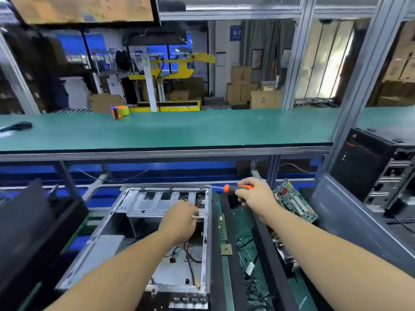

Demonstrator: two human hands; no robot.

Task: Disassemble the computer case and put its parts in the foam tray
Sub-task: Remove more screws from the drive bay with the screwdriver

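Note:
An open grey metal computer case (139, 223) lies on its side on the lower bench, with loose cables on its floor. My left hand (182, 221) reaches into it beside the silver drive cage (157, 203) and pinches a small part near the case's right wall. My right hand (256, 194) grips an orange and black screwdriver (235, 188), held level, its tip pointing left at the case's top right corner. To the right lies the black foam tray (226, 277), with a green board and a tangle of cables (256, 290) in its slots.
A green circuit board (296, 203) leans behind my right hand. A black tower PC (370, 162) stands at right, next to a grey metal panel (350, 216). A black cover (29, 232) lies at left. The green upper shelf (179, 129) carries an orange tape dispenser (120, 111).

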